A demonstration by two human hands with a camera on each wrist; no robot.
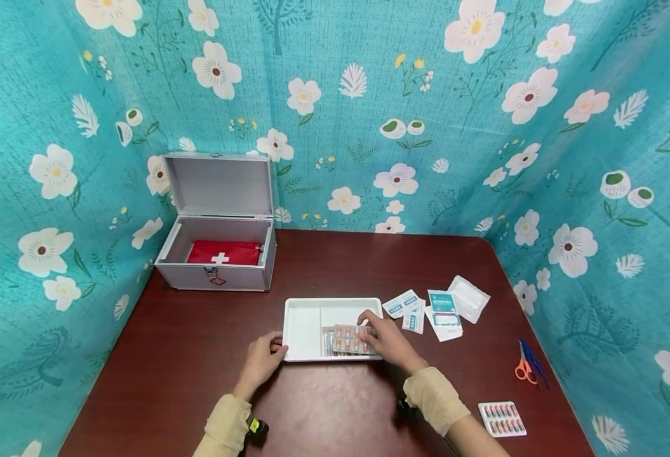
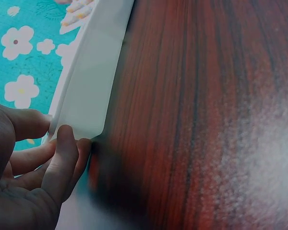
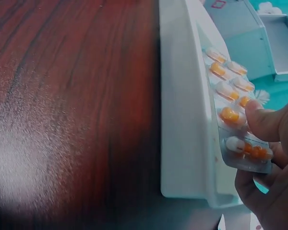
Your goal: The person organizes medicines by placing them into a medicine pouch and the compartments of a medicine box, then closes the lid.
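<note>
A white divided tray (image 1: 303,330) lies on the table in front of me. My left hand (image 1: 263,360) holds the tray's left end, thumb and fingertips at its near corner in the left wrist view. Between the thumb and fingers of my right hand (image 1: 390,343) is a blister pack of orange-and-white capsules (image 1: 346,338). In the right wrist view the blister pack (image 3: 230,103) is tilted at the tray's rim, partly hidden by the thumb. Beneath it, in the tray's near right compartment, other packs (image 1: 328,343) show only in part.
At the back left stands an open silver case (image 1: 237,280) with a red pouch (image 1: 228,252) inside. White-and-teal packets (image 1: 444,311) and a clear-white packet (image 1: 469,298) lie right of the tray. Farther right are orange-handled scissors (image 1: 523,368), blue tweezers (image 1: 535,363) and a red capsule blister pack (image 1: 502,419).
</note>
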